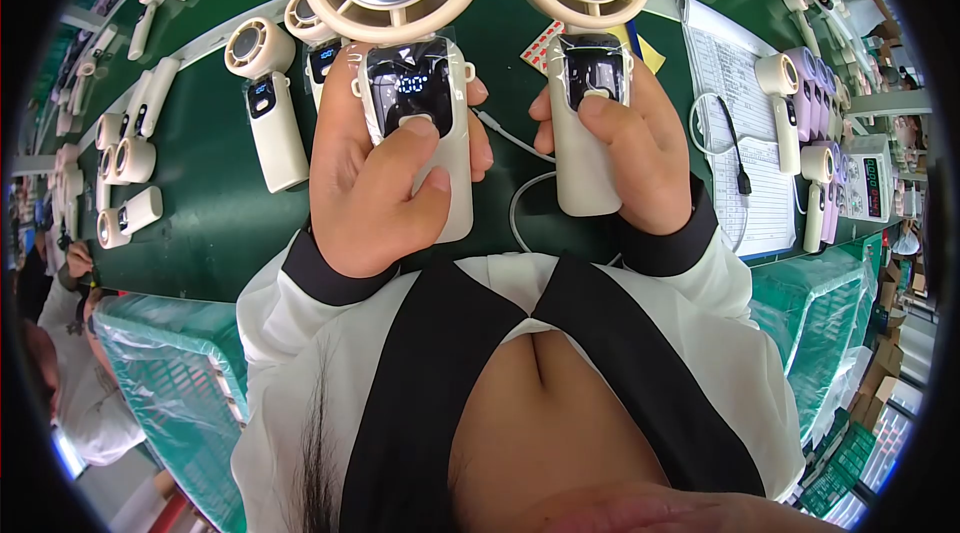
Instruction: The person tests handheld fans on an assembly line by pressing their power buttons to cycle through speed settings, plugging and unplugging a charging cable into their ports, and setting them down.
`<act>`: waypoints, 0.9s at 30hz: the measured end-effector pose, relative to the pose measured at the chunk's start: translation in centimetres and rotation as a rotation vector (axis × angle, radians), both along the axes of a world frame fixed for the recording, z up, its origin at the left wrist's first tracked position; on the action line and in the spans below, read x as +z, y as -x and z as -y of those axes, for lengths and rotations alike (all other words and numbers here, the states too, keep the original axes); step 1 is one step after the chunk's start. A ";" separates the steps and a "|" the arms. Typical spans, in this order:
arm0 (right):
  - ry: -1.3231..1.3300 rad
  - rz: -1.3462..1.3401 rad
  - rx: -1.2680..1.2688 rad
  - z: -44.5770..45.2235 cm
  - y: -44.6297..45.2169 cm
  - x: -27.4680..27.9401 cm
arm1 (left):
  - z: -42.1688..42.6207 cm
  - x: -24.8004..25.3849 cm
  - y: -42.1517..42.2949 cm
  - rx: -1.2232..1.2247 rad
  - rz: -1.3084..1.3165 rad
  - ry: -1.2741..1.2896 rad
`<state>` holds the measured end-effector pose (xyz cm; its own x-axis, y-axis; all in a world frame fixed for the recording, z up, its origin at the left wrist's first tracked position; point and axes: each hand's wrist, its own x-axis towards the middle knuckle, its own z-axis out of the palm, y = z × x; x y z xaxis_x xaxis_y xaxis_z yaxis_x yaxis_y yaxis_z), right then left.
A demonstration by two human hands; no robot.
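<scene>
Two cream handheld fans are held upright side by side above the green table. My left hand (385, 193) is wrapped round the left fan (455, 168), its thumb on the button below a lit display that seems to read 100. Fingertips show at that fan's right edge. Around the right fan (580, 168) my right hand (640, 148) is closed, with the thumb at the button under a dark panel where no digits show. Both round fan heads point up at the top of the view. Clear film covers the left fan's display.
More cream fans (277, 133) lie on the green table (200, 233) at the left. Papers (765, 203) with a cable lie at the right, near purple fans and a digital meter (862, 183). Green crates (180, 353) flank me. Another person (85, 383) is at far left.
</scene>
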<state>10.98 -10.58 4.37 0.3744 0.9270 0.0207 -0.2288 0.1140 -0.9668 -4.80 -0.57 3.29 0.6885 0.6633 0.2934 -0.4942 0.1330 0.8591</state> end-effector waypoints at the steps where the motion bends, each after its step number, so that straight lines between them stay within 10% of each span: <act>1: 0.001 -0.003 -0.002 0.0 0.0 0.0 | 0.0 0.0 0.0 -0.001 -0.006 0.005; 27: -0.025 0.125 0.098 0.2 0.4 -0.1 | 0.6 -0.2 0.8 -0.048 -0.088 0.063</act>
<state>10.63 -10.74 4.26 0.2752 0.9576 0.0854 -0.1181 0.1218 -0.9855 -5.55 -1.13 3.13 0.7408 0.6444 0.1897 -0.4094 0.2093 0.8880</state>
